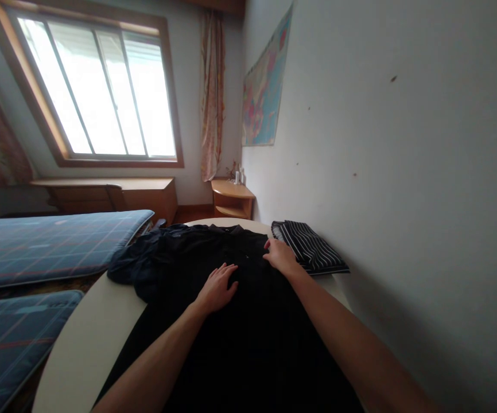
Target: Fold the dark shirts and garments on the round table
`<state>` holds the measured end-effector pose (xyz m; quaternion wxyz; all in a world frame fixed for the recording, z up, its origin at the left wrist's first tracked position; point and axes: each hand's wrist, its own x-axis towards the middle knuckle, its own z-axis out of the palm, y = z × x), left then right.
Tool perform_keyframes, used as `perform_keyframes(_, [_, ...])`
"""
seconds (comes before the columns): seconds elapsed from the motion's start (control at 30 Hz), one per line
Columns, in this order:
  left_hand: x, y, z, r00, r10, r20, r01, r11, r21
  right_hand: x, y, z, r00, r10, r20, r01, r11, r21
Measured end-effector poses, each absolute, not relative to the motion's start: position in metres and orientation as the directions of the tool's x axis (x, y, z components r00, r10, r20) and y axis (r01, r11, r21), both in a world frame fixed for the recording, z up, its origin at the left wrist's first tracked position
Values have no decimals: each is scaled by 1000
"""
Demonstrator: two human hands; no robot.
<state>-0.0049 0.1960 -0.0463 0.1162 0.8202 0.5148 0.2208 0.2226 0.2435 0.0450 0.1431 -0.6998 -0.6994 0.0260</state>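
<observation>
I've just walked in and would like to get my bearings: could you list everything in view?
Black garment: one, black, spread on the table
Navy cloth: apparently one, dark blue, table's far left
Striped cloth: one, black and white, table's far right
Table: one, cream, under the clothes
Mattresses: two, blue plaid, left
Window: one, brown-framed, far wall
Curtains: two, pinkish, flanking the window
Desk: one, light brown, below the window
Stand: one, light brown, corner
Small items: count unclear, partly white, on the stand
Map: one, multicoloured, right wall
Left hand: one, bare, on the garment
Right hand: one, bare, at the garment's edge
</observation>
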Motion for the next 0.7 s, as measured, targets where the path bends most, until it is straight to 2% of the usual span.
perform_keyframes(0.17, [-6, 198, -48, 361, 897, 254, 783, -440, 441, 189, 243, 42, -109, 975, 191, 909, 176, -377])
perform_keyframes(0.3, [-6, 197, -48, 365, 897, 250, 784, -441, 436, 172, 237, 18, -241, 961, 134, 806, 275, -525])
perform_keyframes(0.4, [-5, 197, -48, 376, 894, 243, 788, -446, 424, 174, 230, 4, -341, 935, 97, 745, 332, -578])
perform_keyframes(0.53, [-5, 196, -48, 390, 889, 240, 789, -457, 410, 192, 219, 7, -376, 923, 77, 780, 360, -511])
perform_keyframes(0.7, [-4, 191, -42, 403, 887, 227, 795, -462, 393, 217, 199, 22, -405, 905, -129, 870, 338, -359])
